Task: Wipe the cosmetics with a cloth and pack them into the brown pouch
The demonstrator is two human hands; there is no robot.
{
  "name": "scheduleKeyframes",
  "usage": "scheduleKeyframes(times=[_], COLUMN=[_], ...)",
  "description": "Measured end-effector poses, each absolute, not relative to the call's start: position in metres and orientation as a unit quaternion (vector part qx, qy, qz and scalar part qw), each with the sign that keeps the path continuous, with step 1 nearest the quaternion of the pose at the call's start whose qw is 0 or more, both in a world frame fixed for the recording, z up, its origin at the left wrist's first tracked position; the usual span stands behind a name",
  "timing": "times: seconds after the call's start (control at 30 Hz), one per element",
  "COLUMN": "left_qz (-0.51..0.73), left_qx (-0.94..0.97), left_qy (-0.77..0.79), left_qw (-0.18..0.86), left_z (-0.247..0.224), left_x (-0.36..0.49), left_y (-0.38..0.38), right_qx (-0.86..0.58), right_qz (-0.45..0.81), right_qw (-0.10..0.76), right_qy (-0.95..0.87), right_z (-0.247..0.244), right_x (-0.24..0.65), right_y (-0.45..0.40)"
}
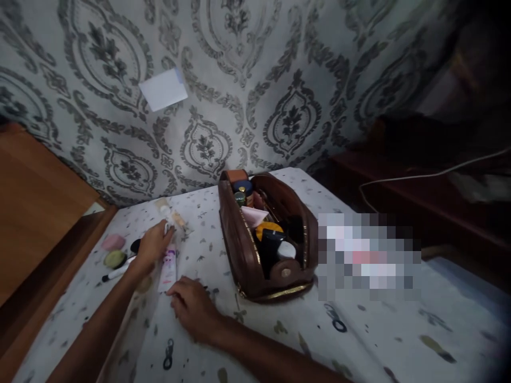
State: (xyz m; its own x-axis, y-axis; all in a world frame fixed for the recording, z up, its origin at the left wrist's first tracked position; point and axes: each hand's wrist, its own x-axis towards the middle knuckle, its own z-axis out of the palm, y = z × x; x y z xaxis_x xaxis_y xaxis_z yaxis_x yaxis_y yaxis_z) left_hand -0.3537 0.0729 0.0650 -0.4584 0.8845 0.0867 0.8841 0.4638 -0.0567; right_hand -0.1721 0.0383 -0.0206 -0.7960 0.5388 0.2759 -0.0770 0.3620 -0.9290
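Observation:
A white and purple tube [168,270] lies on the patterned white cloth. My left hand [154,246] is at its upper end, fingers closed around a small whitish thing I cannot make out. By the tube's lower end is my right hand [195,309], loosely bent with its fingers apart and nothing visible in it. Left of my left hand lie a pink sponge [113,242], a green sponge [115,259] and a white-handled brush [120,270]. A clear packet [180,221] is just beyond my left fingertips. The brown bag [235,242] stands unzipped, full of jars and bottles.
A patterned wall [247,80] with a white paper [163,89] on it rises behind the cloth-covered surface [255,340]. Wooden furniture [40,197] borders the left side. A blurred-out item [367,258] lies right of the bag, and a white cable [419,175] hangs beyond.

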Motion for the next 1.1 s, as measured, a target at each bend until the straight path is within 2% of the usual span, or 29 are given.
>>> scheduleKeyframes(times=[0.47,0.67,0.87,0.93,1.1], left_qz=[-0.053,-0.097,-0.208,-0.259,-0.378], left_qx=[-0.407,-0.356,-0.357,-0.365,-0.390], left_qy=[-0.909,-0.929,-0.910,-0.893,-0.829], left_qw=[0.070,0.032,-0.013,-0.045,-0.135], left_z=[0.051,0.051,0.069,0.078,0.083], left_x=[-0.399,-0.406,-0.411,-0.407,-0.367], left_y=[0.147,0.144,0.134,0.124,0.064], right_qx=[-0.133,-0.150,-0.174,-0.174,-0.173], right_qz=[0.599,0.562,0.543,0.575,0.773], right_qw=[0.258,0.259,0.251,0.264,0.280], right_qy=[-0.746,-0.771,-0.782,-0.754,-0.542], right_z=[-0.012,-0.009,-0.016,-0.018,-0.019], right_x=[-0.167,-0.165,-0.171,-0.172,-0.175], right_y=[0.039,0.034,0.036,0.037,0.044])
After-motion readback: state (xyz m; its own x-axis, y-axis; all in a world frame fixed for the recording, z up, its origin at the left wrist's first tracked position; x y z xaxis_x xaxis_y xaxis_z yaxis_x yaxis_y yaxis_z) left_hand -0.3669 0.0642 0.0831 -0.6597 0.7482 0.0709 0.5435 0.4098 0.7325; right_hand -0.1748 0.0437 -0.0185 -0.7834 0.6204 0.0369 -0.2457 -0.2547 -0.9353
